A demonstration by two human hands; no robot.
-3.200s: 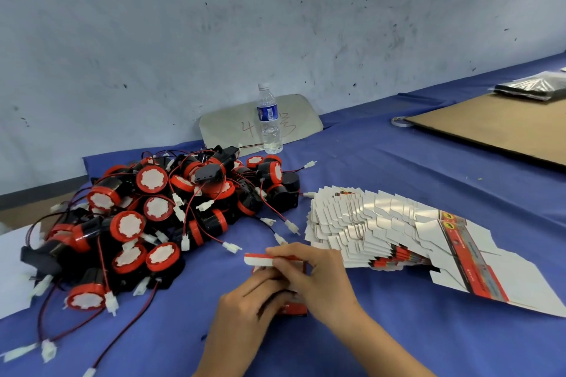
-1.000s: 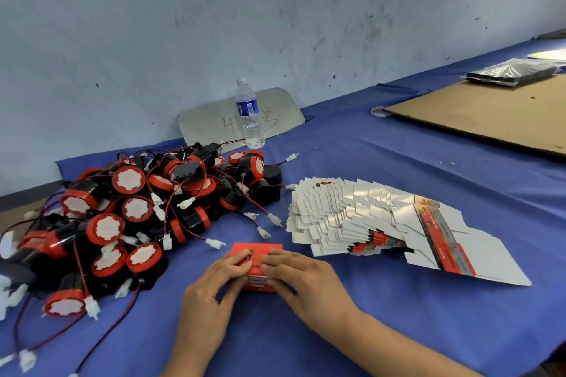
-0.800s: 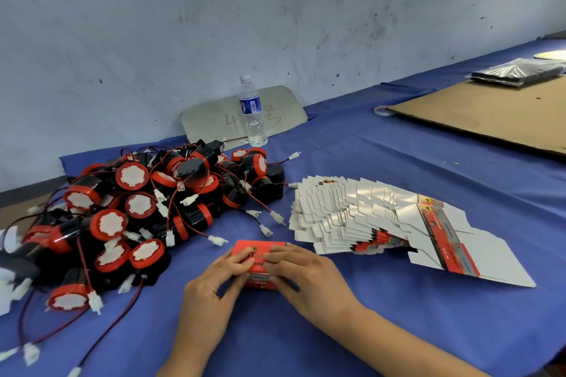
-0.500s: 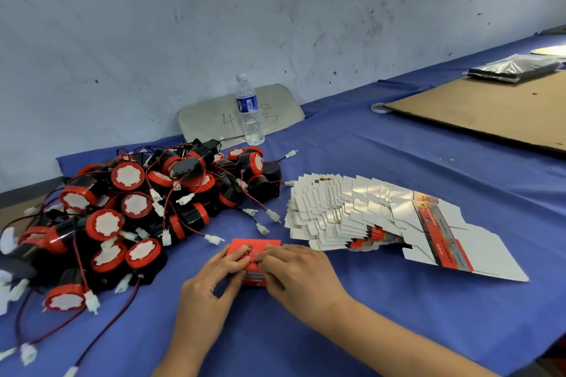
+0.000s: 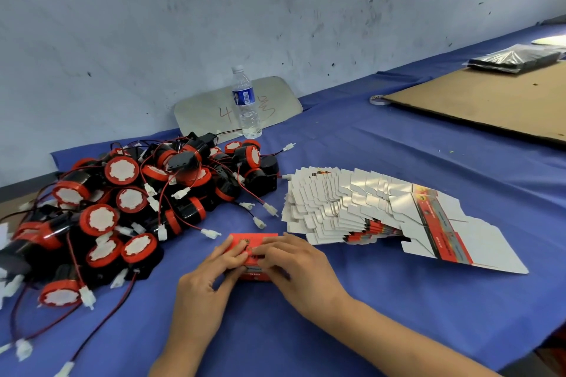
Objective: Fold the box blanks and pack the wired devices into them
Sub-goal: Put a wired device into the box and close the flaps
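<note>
A scuffed pale wall backs a surface (image 5: 382, 168) draped in blue cloth. In the lower centre of the frame a small red box (image 5: 254, 243) lies on the cloth, both hands on it: the left hand (image 5: 203, 288) and right hand (image 5: 301, 266) curl their fingertips over its top and near edge, so each grip is narrow and closed on the box, seemingly pressing a flap home. Thin printed card like this looks light and stiff along its creases but easy to dent, so it is best held by the edges and corners. The fanned box blanks (image 5: 367, 211) lie just to its right, the heap of black-and-red wired devices (image 5: 137, 202) at left; these look denser, with trailing leads that could snag. Print on the box is too small to read. Behind a blue-labelled water bottle (image 5: 246, 104), a pale board (image 5: 208, 113) bears a handwritten "4" and an illegible scrawl.
</note>
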